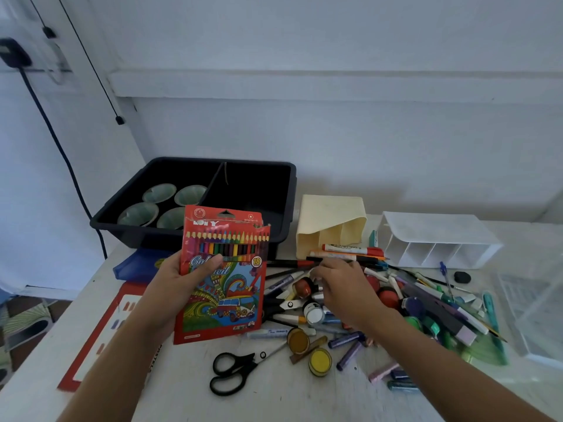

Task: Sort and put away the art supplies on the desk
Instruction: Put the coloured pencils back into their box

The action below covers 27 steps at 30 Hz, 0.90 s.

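While the left grip [179,280] holds the coloured pencil box [225,287] upright above the worktop [274,400], thumb across the front and fingers behind, the right grip [341,289] is down on the pile of pens and paints [426,312], fingers curled toward the pile's left edge. Can't tell if it pinches anything; fingertips are hidden among the items.

Pencil box: red, top flap torn open, pencil tips showing, sits in front of the black tray [291,193].

Black tray: back left of the worktop, divider down the middle, four green cups [159,192] in the left compartment.

Cream organiser [332,220] lies on its side just right of the tray, opening toward the pile. White organiser [438,236] is also on its side, further right, compartments facing the camera.

Scissors [233,373] lie flat near the front, black handles, apart from both grips. Yellow paint pot [320,360] is just right of them, at the near edge of the pile.
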Motion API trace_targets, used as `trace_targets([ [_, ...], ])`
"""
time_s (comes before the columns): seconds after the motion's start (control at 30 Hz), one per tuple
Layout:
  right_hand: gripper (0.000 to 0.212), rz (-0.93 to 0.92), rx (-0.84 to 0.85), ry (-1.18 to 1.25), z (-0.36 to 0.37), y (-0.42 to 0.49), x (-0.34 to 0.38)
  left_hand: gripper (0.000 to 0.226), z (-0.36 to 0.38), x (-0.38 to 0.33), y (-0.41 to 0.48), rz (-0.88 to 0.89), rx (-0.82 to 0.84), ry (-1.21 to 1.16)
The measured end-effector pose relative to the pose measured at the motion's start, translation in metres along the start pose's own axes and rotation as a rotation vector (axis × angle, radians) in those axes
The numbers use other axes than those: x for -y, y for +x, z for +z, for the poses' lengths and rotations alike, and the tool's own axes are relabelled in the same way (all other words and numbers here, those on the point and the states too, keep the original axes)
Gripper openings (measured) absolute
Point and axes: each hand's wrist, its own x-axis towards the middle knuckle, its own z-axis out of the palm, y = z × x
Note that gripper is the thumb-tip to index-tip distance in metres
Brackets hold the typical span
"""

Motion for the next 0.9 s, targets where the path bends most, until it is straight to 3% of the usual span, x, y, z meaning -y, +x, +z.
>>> trace_targets([
  [0.1,0.02,-0.011,-0.102,0.06,-0.005,0.011,-0.002,0.047,-0.002,-0.002,-0.001,0.006,-0.021,0.002],
  [0.3,0.024,0.002,0.124,-0.074,-0.002,0.043,0.004,0.047,-0.001,-0.005,-0.004,0.008,-0.011,-0.003],
  [0.5,0.017,0.032,0.188,-0.164,-0.005,0.058,0.009,0.05,0.004,-0.006,-0.01,-0.002,0.04,-0.022],
  [0.73,0.01,0.054,0.018,-0.007,-0.023,0.04,0.004,0.043,0.005,-0.01,-0.014,0.014,0.074,-0.011],
  [0.9,0.007,0.078,-0.103,0.259,-0.042,0.024,0.007,0.045,0.006,-0.012,-0.011,0.005,0.073,0.014],
])
